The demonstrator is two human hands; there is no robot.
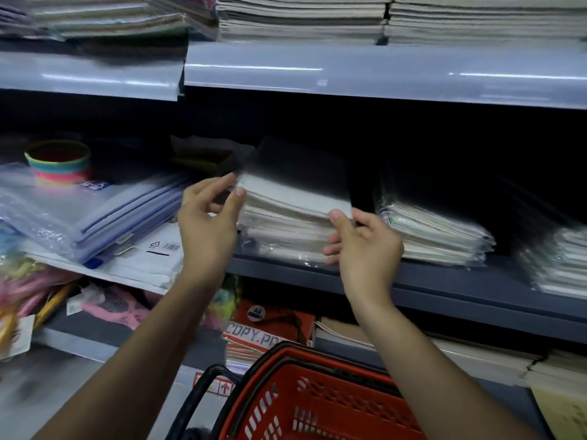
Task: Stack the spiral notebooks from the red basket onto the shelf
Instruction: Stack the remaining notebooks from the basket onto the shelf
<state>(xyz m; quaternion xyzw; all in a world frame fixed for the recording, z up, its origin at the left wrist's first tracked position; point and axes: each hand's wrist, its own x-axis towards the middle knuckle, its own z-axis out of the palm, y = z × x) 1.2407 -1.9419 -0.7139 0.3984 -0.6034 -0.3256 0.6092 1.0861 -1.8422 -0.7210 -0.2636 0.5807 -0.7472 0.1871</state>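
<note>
A: Left hand [208, 217] sits at about nine o'clock of the top notebook [295, 188], thumb and forefinger curled round its spiral corner. Why there?

B: Probably to steer that edge square with the pile [286, 230] under it. The right hand [362, 246] is at five o'clock of the notebook, thumb on top and fingers tucked beneath the near corner, so both ends are pinched and it can be lowered flat.

A: So the notebook is already on the shelf [444, 287]?

B: It lies over the pile, its near edge a little raised by the look of it; blur hides whether it rests fully.

A: And the basket [317, 404]?

B: At six o'clock, below the arms, handy for the next reach. What remains inside is not visible.
</note>
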